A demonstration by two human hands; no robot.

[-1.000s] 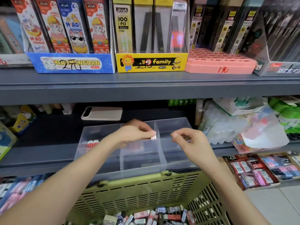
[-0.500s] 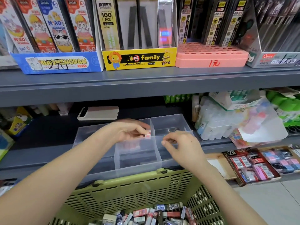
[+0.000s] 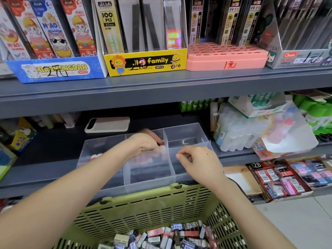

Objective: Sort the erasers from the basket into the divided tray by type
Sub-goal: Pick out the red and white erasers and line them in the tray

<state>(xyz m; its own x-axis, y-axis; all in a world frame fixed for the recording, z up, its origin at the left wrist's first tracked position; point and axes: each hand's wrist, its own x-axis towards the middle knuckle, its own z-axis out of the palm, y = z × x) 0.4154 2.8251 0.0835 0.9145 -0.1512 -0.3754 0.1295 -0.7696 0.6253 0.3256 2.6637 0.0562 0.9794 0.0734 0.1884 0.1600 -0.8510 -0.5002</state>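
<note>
1. The left hand (image 3: 145, 143) pinches a small red-and-white eraser (image 3: 162, 143) over the middle section of the tray (image 3: 186, 127), right beside the divider (image 3: 172, 166).
2. The right hand (image 3: 199, 162) hovers over the tray's right front section with its fingers curled together. I cannot tell whether it holds anything.
3. Let go this close to the divider, the eraser could drop into the wrong section.
4. The forearms cross the basket (image 3: 161, 194) in front of the tray. A knock could slide the tray along the shelf (image 3: 53, 150).

We are in a stationery shop: grey shelves (image 3: 161, 97) carry display boxes (image 3: 145, 62) with handwritten prices, packs of pencil leads (image 3: 109, 24), clear bottles (image 3: 233, 137) and open cartons of 2B erasers (image 3: 276, 178); a green basket (image 3: 152, 203) stands in front of us.
</note>
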